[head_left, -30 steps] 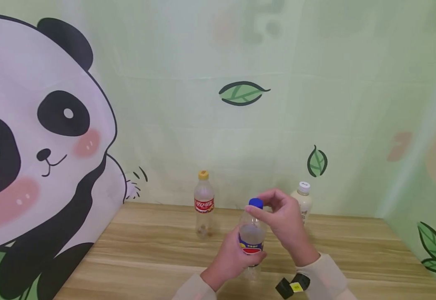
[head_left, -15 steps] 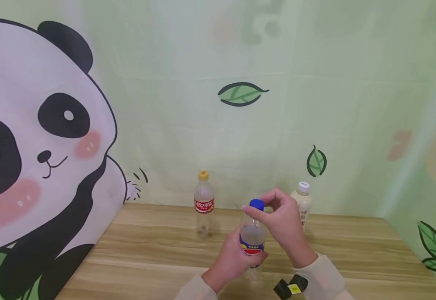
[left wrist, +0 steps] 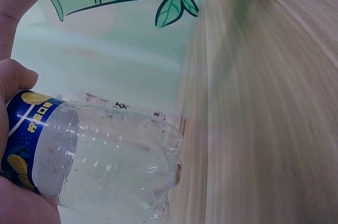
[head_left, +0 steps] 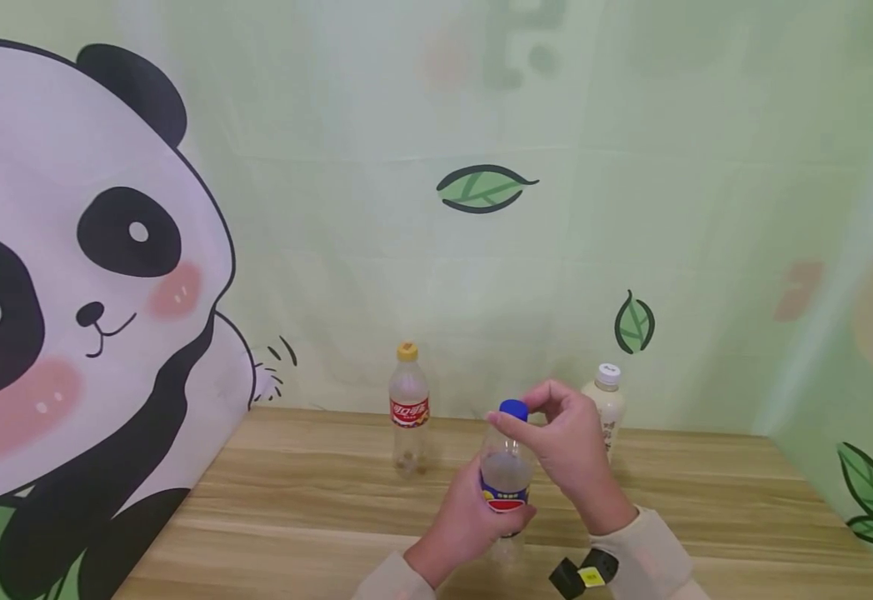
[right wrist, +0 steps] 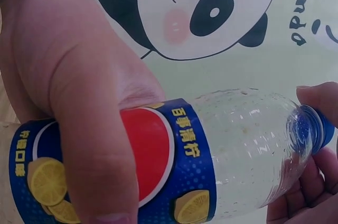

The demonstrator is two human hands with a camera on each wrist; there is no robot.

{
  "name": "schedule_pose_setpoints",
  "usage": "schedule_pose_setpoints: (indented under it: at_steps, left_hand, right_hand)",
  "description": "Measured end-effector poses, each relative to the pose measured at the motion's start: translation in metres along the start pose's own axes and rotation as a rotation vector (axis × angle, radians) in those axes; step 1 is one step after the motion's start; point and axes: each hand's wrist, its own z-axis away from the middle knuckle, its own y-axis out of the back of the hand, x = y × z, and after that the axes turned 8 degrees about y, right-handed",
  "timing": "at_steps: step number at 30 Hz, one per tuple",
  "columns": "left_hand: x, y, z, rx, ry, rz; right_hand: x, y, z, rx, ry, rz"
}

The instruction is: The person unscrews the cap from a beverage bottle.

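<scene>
A clear plastic bottle (head_left: pixel 506 468) with a blue label stands upright between the hands in the head view. My left hand (head_left: pixel 469 517) grips it round the label, thumb across the front. At the top, the thumb and fingers of my right hand (head_left: pixel 567 442) pinch the blue cap (head_left: pixel 514 409). Lemon slices and a red patch show on the label (right wrist: pixel 174 150) in the right wrist view, where the cap (right wrist: pixel 319 129) sits on the bottle's neck. The left wrist view shows the see-through lower part of the bottle (left wrist: pixel 116 155) close over the wooden table.
A clear bottle (head_left: pixel 409 408) with a yellow cap and red label stands behind to the left on the wooden table (head_left: pixel 294 492). Behind my right hand is a cream-coloured bottle (head_left: pixel 609 404) with a white cap. A panda-printed cloth (head_left: pixel 331 250) hangs at the back.
Both hands keep their hold on the bottle and its cap. The right thumb has shifted slightly to the left across the cap's front; otherwise the scene looks nearly the same.
</scene>
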Motion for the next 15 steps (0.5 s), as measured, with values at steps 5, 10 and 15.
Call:
schedule_pose_setpoints:
  at_steps: [5,10,15]
  left_hand:
    - [-0.0004,-0.0003,0.0005,0.005,-0.004,0.024]
    - [-0.0035,-0.0006,-0.0001,0.014,-0.032,0.019]
    - [-0.0041,-0.0005,-0.0001,0.018,-0.028,0.013]
  right_hand:
    - [0.0009,0.0005,-0.0013,-0.014,0.009,-0.001]
    - [0.0025,0.0022,-0.0031,-0.050,0.035,-0.026]
    - [0.0045,0.0044,-0.0045,-0.109,0.052,-0.052]
